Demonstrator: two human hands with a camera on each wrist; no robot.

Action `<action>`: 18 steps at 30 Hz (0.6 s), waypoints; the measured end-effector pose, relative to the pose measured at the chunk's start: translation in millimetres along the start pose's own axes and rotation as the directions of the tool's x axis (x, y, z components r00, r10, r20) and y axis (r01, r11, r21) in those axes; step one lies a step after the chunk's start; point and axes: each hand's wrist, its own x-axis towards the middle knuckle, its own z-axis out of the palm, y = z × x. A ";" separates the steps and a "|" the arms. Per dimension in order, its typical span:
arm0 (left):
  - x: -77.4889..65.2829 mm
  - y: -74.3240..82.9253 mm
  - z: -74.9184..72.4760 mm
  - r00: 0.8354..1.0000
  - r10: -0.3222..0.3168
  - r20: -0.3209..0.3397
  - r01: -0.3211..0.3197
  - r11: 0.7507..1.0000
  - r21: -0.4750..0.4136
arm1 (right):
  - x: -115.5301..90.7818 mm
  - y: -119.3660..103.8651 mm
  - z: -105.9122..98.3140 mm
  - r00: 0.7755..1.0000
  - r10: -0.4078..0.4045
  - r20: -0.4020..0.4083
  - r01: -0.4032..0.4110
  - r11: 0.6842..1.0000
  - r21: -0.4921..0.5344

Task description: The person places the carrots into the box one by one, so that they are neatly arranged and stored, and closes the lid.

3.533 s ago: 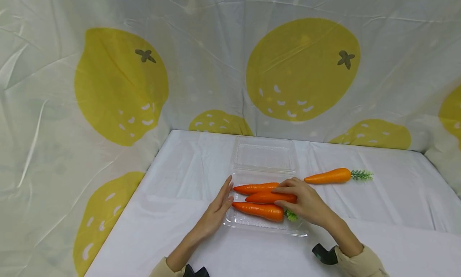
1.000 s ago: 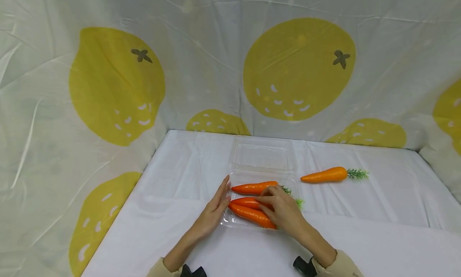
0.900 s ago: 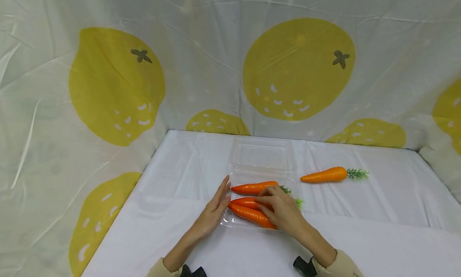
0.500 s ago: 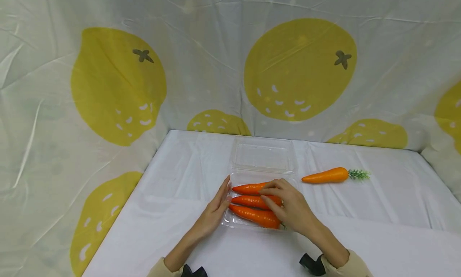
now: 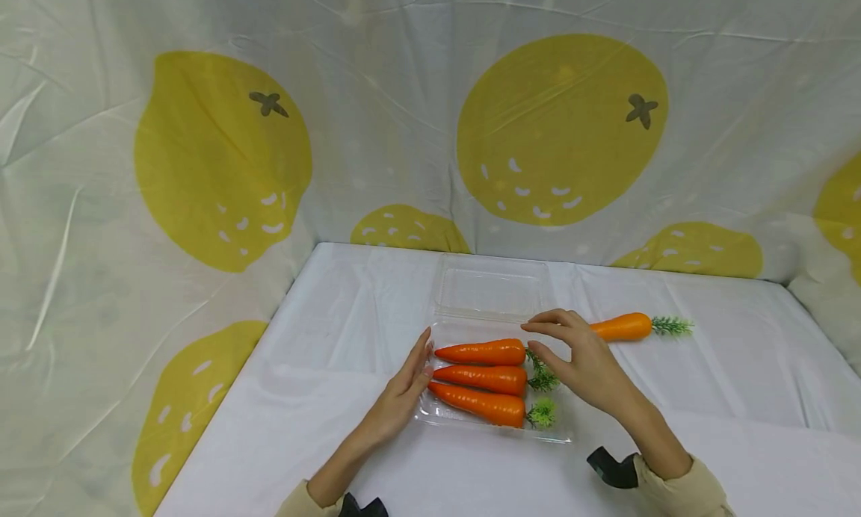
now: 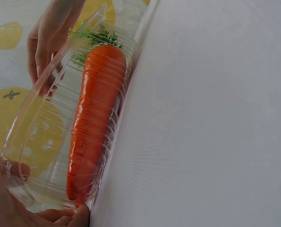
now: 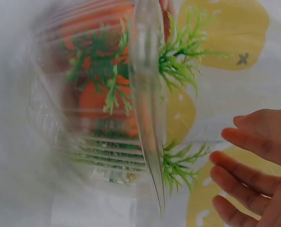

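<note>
Three orange carrots with green tops lie side by side in the base of a clear plastic clamshell box (image 5: 563, 433): a far one (image 5: 480, 352), a middle one (image 5: 486, 379) and a near one (image 5: 480, 405). Along the box's left wall rests my left hand (image 5: 397, 401), its fingers extended against the plastic. My right hand (image 5: 585, 360) hovers over the box's right side with fingers spread, holding nothing. In the right wrist view its fingers (image 7: 244, 177) are apart from the leafy tops (image 7: 180, 61), which stick up above the rim.
Behind the base, the box's lid (image 5: 494, 289) lies folded back flat on the white cloth (image 5: 363, 315). Another carrot (image 5: 625, 326) lies on the cloth to the right, its tip hidden behind my right hand. A lemon-print curtain (image 5: 390, 128) hangs past the table's far edge.
The middle carrot has shifted left, level with the others. My right hand has let go of it and moved up and to the right. The left hand stays at the box's wall.
</note>
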 end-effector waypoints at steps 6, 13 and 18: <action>-0.3 0.7 0.0 1.000 -0.001 0.000 0.001 1.000 -0.008 | 1.2 12.3 -10.6 0.999 0.030 0.023 -0.029 0.999 -0.018; -0.3 0.0 0.2 1.000 0.001 0.000 -0.001 1.000 -0.003 | 0.1 26.8 -17.4 0.998 0.057 0.033 -0.056 0.998 -0.023; 0.0 -0.8 0.4 1.000 0.005 -0.002 -0.005 1.000 0.003 | -0.5 34.7 -23.0 0.996 0.077 0.044 -0.076 0.997 -0.025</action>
